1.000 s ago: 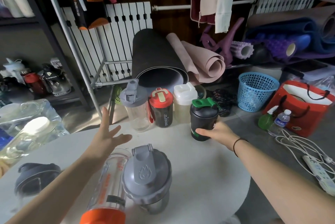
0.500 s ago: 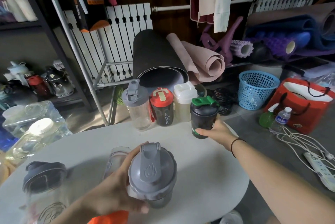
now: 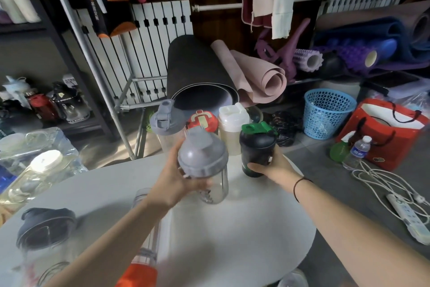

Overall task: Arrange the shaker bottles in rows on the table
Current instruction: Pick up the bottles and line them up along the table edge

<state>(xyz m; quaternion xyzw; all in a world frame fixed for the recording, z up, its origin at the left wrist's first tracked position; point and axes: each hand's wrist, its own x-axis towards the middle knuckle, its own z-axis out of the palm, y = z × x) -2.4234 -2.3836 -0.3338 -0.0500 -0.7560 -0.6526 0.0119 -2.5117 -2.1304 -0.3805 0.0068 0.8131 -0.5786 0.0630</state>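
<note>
My left hand (image 3: 173,178) grips a clear shaker with a grey lid (image 3: 203,158), held over the round white table (image 3: 244,228) just in front of the back row. My right hand (image 3: 273,167) holds the black shaker with a green cap (image 3: 257,144), which stands at the row's right end. The row at the far edge also has a grey-lidded clear shaker (image 3: 165,121), a red-lidded one (image 3: 202,119) and a white one (image 3: 233,121). A clear bottle with an orange cap (image 3: 145,261) and a dark-lidded shaker (image 3: 45,228) stand near me.
Rolled mats (image 3: 204,77) lean behind the table's far edge. A blue basket (image 3: 329,112), a red bag (image 3: 391,133), a water bottle (image 3: 357,151) and a power strip (image 3: 409,217) lie on the floor at right. Clear water jugs (image 3: 35,170) sit at left.
My left hand closed on the grey-lidded shaker near me, lifted it and carried it forward to just in front of the back row. My right hand stayed on the black shaker.
</note>
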